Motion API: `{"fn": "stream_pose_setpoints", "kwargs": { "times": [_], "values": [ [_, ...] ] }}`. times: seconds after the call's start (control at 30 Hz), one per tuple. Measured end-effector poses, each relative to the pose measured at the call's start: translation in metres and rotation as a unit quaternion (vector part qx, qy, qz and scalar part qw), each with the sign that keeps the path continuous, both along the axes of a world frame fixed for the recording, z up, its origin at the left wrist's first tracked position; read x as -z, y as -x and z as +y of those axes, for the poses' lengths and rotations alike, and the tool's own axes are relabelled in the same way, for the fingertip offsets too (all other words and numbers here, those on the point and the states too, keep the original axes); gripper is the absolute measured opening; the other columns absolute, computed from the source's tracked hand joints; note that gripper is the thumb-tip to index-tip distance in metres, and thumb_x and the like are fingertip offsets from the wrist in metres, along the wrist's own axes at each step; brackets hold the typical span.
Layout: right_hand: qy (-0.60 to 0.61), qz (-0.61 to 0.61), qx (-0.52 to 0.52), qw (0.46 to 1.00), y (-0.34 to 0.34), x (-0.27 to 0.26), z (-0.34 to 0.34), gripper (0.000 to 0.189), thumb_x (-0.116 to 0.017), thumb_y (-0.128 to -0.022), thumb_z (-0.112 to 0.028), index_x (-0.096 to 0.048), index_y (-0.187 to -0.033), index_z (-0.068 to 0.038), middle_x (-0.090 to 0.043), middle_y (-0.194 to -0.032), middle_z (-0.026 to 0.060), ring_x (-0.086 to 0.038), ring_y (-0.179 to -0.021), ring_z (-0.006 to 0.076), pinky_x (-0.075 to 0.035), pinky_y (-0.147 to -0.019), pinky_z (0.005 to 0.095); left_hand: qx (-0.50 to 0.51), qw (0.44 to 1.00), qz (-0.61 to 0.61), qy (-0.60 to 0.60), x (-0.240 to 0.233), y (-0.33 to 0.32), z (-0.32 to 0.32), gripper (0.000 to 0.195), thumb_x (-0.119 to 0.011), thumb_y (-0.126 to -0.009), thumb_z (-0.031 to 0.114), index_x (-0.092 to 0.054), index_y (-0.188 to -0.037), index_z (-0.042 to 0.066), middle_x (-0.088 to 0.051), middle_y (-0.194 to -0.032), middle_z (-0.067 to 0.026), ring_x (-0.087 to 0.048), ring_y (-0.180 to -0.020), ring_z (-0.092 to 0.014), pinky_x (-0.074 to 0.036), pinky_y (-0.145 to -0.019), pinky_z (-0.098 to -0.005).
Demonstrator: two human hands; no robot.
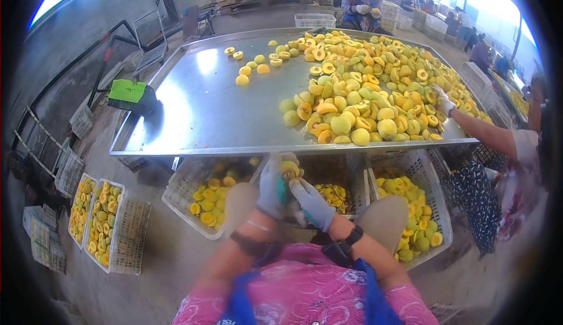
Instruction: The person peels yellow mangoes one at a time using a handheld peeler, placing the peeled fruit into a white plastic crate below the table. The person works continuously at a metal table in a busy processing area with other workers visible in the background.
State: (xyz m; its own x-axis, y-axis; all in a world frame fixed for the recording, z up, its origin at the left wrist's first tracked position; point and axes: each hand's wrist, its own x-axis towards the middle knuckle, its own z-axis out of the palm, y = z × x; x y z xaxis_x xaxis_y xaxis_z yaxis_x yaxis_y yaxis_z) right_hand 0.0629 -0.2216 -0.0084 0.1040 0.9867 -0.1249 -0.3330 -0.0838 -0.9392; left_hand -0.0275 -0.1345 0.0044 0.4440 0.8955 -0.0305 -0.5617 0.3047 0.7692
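My gloved left hand [270,188] holds a yellow peach [289,167] just in front of the steel table's near edge. My gloved right hand [316,202] has its fingertips against the lower side of this fruit; blur hides whether a small tool is between them. Both gloves are pale with green patches. Below my hands, a middle crate [360,184] holds small yellow-brown scraps. Peach halves lie in the left plastic crate [178,195] and in the right plastic crate [442,219], on either side of my knees.
A large heap of peaches [360,92], many halved, covers the right of the rimmed steel table [211,118]. A co-worker's gloved hand [443,100] reaches into it from the right. Another person [363,6] sits beyond. A green-topped box [129,94] sits at the left edge; filled crates [127,232] stand below.
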Motion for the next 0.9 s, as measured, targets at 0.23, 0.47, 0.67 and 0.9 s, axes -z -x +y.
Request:
{"fn": "stream_pose_setpoints", "kwargs": {
  "times": [0.23, 0.47, 0.67, 0.9],
  "values": [
    [0.05, 0.045, -0.034, 0.997, -0.006, 0.003, -0.004, 0.029, -0.048, -0.108, -0.032, -0.057, -0.122, -0.008, -0.06, -0.1, -0.0012, -0.052, -0.079, 0.0046, -0.046, -0.067, 0.0219, 0.013, 0.999, -0.003, 0.038, 0.005, 0.002, -0.001, 0.049, -0.054, -0.102, 0.051, -0.065, -0.106, 0.003, -0.065, -0.095, -0.0082, -0.065, -0.083, -0.018, -0.058, -0.076, -0.0334],
    [0.024, 0.032, -0.029, 0.999, -0.004, 0.002, -0.008, 0.033, -0.047, -0.108, -0.03, -0.057, -0.128, -0.006, -0.06, -0.109, -0.0009, -0.051, -0.093, 0.0059, -0.046, -0.082, 0.022, 0.021, 0.997, 0.07, -0.01, 0.002, 0.0, -0.003, 0.055, -0.051, -0.103, 0.054, -0.068, -0.103, 0.001, -0.066, -0.093, -0.0081, -0.064, -0.081, -0.016, -0.057, -0.074, -0.0305],
    [0.076, 0.065, -0.06, 0.993, -0.013, -0.003, -0.013, 0.036, -0.048, -0.108, -0.032, -0.058, -0.129, -0.004, -0.061, -0.112, 0.0001, -0.053, -0.096, 0.0081, -0.046, -0.086, 0.0243, 0.002, 0.993, 0.113, -0.034, 0.002, -0.002, -0.001, 0.055, -0.051, -0.104, 0.053, -0.068, -0.103, 0.0, -0.064, -0.085, -0.007, -0.06, -0.079, -0.016, -0.052, -0.076, -0.0295],
    [0.044, 0.05, -0.033, 0.997, -0.009, 0.011, -0.005, 0.039, -0.048, -0.108, -0.034, -0.058, -0.131, -0.004, -0.061, -0.112, 0.0005, -0.053, -0.096, 0.008, -0.047, -0.085, 0.0245, -0.039, 0.961, 0.218, -0.165, 0.002, -0.012, -0.004, 0.057, -0.049, -0.105, 0.051, -0.07, -0.097, -0.001, -0.067, -0.086, -0.0084, -0.062, -0.075, -0.016, -0.053, -0.073, -0.03]
  ]
}}
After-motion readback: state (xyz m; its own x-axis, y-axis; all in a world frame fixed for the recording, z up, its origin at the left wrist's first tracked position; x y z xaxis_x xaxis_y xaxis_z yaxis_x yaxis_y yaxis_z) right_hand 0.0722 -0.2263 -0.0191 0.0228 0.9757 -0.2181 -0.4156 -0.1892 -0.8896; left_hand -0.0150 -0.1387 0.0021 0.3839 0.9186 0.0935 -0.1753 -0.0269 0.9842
